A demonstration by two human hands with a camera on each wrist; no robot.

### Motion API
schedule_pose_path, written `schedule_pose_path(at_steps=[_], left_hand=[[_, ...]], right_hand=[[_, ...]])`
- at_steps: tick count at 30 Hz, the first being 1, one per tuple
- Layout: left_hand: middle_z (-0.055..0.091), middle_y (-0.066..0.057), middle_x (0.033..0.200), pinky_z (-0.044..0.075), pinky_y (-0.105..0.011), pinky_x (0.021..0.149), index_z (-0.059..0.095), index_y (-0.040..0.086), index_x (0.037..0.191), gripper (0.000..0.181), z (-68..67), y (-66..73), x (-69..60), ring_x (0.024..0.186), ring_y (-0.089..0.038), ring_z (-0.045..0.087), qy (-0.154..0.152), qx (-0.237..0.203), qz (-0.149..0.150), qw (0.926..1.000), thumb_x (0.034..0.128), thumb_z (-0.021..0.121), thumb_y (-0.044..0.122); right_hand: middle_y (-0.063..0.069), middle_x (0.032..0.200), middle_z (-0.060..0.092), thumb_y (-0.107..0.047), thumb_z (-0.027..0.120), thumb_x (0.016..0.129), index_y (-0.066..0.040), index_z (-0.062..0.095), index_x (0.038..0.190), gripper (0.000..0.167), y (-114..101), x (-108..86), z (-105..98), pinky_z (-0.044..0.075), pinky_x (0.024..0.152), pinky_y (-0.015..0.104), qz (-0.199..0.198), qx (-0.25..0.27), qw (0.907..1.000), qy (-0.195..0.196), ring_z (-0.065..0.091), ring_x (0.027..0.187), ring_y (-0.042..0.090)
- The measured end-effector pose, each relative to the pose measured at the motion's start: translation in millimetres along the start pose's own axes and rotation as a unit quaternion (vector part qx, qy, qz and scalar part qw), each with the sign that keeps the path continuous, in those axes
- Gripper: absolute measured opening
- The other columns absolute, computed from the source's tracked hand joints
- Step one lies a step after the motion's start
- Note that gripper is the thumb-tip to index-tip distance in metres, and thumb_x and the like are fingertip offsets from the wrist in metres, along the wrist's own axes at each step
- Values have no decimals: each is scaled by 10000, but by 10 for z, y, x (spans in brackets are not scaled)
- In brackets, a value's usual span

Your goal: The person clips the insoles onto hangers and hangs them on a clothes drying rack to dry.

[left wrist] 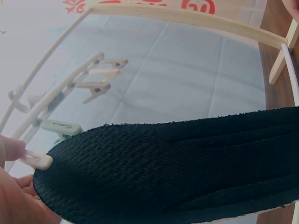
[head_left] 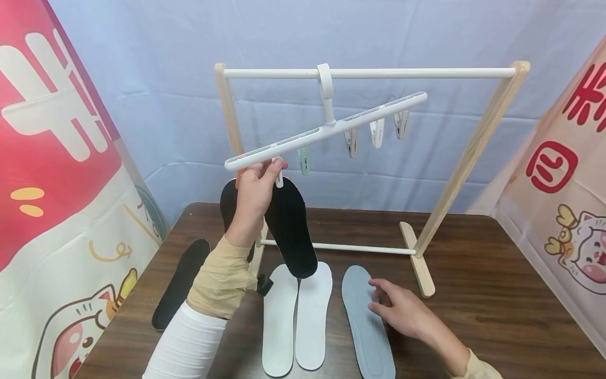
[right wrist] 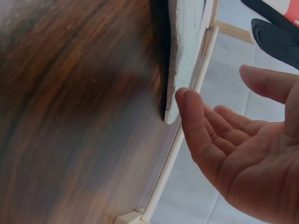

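My left hand [head_left: 255, 192] pinches a white clip [head_left: 278, 173] near the low end of a white hanger [head_left: 326, 131]. That clip [left wrist: 39, 160] overlaps the tip of a black insole [head_left: 290, 226], which hangs down over the table. Another black insole [head_left: 228, 200] hangs behind the hand, partly hidden, beside an orange clip [head_left: 239, 176]. My right hand [head_left: 402, 310] hovers at the edge of a grey-blue insole [head_left: 366, 326], its fingers loosely bent and holding nothing. In the right wrist view the fingertips are close to a pale insole edge [right wrist: 183, 60]; contact is unclear.
Two white insoles [head_left: 279, 326] lie side by side on the brown table [head_left: 473, 316]. A black insole [head_left: 182, 284] lies at the left. The hanger hooks onto a wood-and-white rack [head_left: 379, 73], tilted, with a green clip [head_left: 304, 160] and several pale clips [head_left: 377, 132].
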State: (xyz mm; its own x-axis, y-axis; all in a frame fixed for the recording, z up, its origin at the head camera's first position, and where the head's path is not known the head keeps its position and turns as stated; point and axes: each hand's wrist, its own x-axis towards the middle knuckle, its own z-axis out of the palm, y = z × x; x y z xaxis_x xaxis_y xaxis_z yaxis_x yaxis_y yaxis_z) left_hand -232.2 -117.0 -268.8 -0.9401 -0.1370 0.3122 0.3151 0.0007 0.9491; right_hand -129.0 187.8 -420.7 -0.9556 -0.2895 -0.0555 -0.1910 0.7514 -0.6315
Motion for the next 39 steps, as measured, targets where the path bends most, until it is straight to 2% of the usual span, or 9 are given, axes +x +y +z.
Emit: schedule_pose_path(at_steps=[9,17,22,25,27,30,33,37,39], left_hand=[[687,-218,1158,401,-324,1055,640,-35,1259,319,12,-17,-3,1146,-199,606,104,-62,-8,9999,1022,618,177],[676,-244,1198,422,-339,1075,619,-51,1288,338,10,-66,-23,1172,-248,623,56,60,21,10000,1022,615,158],[679,-211,1243,429,-371,1098,623,-40,1303,367,-2,-90,-43,1190,-263,623,85,346,60,9993,1007,642,177],[670,-192,1271,447,-391,1086,640,-30,1290,360,-18,-117,-54,1207,-267,612,130,592,201,9980,997,659,179],[648,-178,1306,424,-397,1108,654,-28,1277,355,-31,-140,-61,1301,-242,538,164,854,335,9956,993,665,184],[585,-165,1398,311,-415,1186,660,-21,1274,357,-48,-173,-78,1464,-210,343,188,1333,496,9897,993,660,199],[557,-156,1438,238,-443,1216,654,2,1290,377,-64,-192,-112,1520,-203,220,178,1844,485,9815,996,656,237],[614,-174,1373,351,-487,1145,639,18,1314,417,-76,-184,-161,1418,-271,422,110,2346,432,9711,995,652,287],[632,-176,1352,390,-505,1105,632,24,1325,436,-84,-178,-181,1355,-300,500,58,2547,398,9662,994,648,307]], right_hand=[[68,1116,686,-223,759,903,-26,569,1366,538,15,3,21,519,821,444,426,-367,9984,-101,651,991,218],[34,1001,638,-233,780,878,-25,581,1347,550,18,-4,62,492,788,417,467,-617,9969,-108,594,900,176],[20,953,611,-236,788,867,-21,574,1350,570,19,1,83,473,757,389,514,-605,9967,-196,556,848,161],[19,946,598,-248,792,863,-19,562,1366,599,16,8,92,465,747,381,592,-597,9961,-256,540,838,159],[25,946,589,-259,796,863,-13,545,1384,629,17,15,101,465,737,381,654,-601,9956,-301,535,832,164],[52,974,599,-286,808,855,-11,520,1407,681,19,20,125,485,741,409,727,-682,9944,-352,566,848,181],[141,1078,619,-317,822,839,-8,502,1421,733,18,18,159,510,774,472,772,-793,9931,-377,616,896,254],[277,1227,583,-358,840,808,38,478,1431,823,7,14,207,514,819,551,814,-974,9913,-334,641,961,387],[292,1220,579,-366,850,792,82,478,1411,850,3,17,229,514,817,558,808,-1076,9905,-282,642,960,413]])
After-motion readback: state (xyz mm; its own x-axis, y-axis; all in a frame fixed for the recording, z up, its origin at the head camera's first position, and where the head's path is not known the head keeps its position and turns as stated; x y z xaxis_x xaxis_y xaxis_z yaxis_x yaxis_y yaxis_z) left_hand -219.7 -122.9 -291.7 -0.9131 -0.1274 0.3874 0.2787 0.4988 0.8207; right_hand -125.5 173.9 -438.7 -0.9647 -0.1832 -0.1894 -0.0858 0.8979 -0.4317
